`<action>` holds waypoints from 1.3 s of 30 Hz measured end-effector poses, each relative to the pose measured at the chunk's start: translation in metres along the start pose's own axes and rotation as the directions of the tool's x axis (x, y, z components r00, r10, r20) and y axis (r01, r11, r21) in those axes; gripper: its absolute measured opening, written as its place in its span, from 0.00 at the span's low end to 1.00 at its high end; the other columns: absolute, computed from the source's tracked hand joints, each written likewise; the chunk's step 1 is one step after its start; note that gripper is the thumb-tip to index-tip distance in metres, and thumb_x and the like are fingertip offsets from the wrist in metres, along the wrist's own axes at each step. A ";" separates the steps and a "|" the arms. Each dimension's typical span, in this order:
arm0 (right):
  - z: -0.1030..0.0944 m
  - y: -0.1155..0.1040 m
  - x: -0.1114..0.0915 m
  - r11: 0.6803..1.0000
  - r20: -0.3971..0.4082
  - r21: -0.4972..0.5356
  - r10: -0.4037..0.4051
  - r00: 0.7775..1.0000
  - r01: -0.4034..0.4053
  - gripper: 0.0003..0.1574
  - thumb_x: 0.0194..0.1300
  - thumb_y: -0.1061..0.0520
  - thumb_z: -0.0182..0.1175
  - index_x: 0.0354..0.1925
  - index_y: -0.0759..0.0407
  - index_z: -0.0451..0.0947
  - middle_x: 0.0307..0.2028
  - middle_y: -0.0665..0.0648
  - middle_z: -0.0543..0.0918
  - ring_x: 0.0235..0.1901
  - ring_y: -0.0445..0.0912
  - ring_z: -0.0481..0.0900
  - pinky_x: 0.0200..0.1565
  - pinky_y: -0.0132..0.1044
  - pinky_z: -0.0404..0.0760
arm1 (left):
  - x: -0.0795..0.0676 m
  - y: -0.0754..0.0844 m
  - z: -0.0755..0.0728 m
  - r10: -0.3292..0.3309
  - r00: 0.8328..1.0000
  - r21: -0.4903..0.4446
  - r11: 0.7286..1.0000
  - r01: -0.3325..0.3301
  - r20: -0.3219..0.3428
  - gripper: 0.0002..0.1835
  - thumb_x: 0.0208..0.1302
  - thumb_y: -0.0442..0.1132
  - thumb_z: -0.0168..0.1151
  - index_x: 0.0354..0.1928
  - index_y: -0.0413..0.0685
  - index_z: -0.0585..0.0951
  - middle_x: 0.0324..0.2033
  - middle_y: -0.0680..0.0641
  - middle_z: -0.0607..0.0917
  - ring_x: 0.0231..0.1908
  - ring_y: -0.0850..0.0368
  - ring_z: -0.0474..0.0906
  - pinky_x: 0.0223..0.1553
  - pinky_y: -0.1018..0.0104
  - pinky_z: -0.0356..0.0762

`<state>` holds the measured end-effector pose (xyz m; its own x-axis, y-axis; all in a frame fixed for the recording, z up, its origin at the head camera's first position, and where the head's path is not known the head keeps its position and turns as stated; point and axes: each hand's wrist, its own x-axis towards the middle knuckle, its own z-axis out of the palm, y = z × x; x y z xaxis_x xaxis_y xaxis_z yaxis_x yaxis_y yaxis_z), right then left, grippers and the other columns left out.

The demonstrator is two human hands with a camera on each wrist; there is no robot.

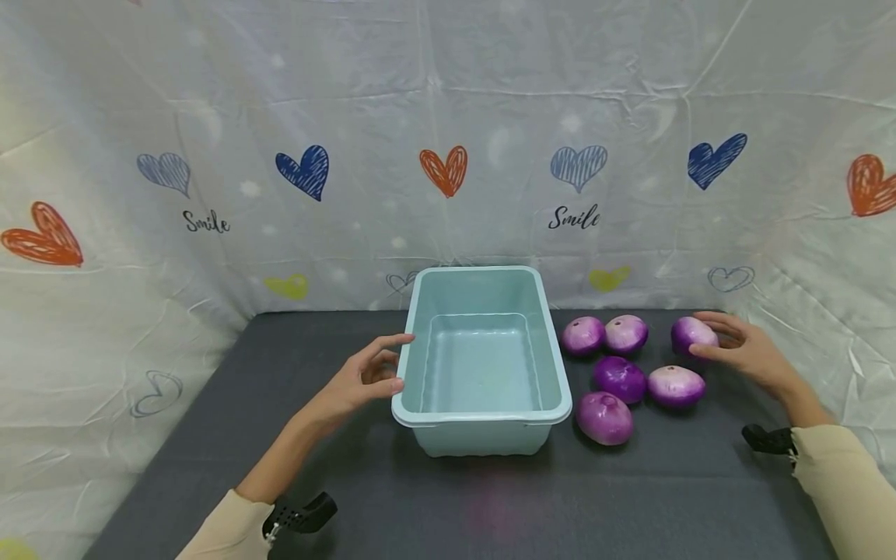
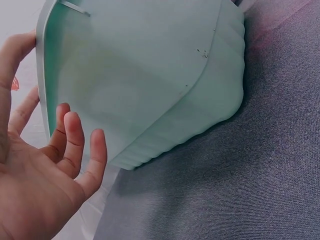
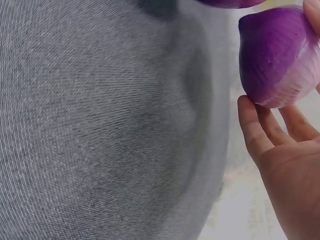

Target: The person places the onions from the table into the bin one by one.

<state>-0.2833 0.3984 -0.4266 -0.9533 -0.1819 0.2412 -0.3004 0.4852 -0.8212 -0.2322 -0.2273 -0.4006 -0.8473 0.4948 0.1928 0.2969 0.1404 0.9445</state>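
Note:
A light blue-green plastic basin point(image 1: 479, 438) stands on the dark grey table, and nothing lies inside it. At its left rim my left hand point(image 1: 360, 379) touches the edge with thumb and index fingertips, while the other fingers hang loosely bent beside the outer wall point(image 2: 125, 65). On the far right, my right hand point(image 1: 745, 354) holds a purple onion point(image 1: 691, 336) between thumb and fingers. The right wrist view shows this onion point(image 3: 275, 55) with fingertips against its underside; the thumb is partly cut off by the frame.
Between basin and right hand lie several more purple onions, among them a pale-topped onion point(image 1: 676, 386), a dark onion point(image 1: 620, 379) and a near onion point(image 1: 604, 418). A white curtain point(image 1: 490, 93) printed with hearts hangs behind the grey tablecloth point(image 1: 448, 505).

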 end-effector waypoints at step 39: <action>0.048 -0.086 0.014 0.950 0.043 0.254 -0.196 0.980 0.179 0.38 0.66 0.73 0.65 0.71 0.67 0.67 0.64 0.55 0.76 0.60 0.44 0.75 0.56 0.31 0.74 | 0.003 0.001 -0.001 0.002 0.998 0.071 0.997 0.002 -0.058 0.30 0.71 0.34 0.64 0.73 0.47 0.70 0.45 0.36 0.77 0.43 0.46 0.76 0.45 0.47 0.79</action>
<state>-0.2697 0.3130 -0.3779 -0.8734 -0.3107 0.3751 -0.4482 0.2115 -0.8685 -0.2347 -0.2261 -0.3986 -0.8710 0.4442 0.2099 0.3255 0.2018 0.9237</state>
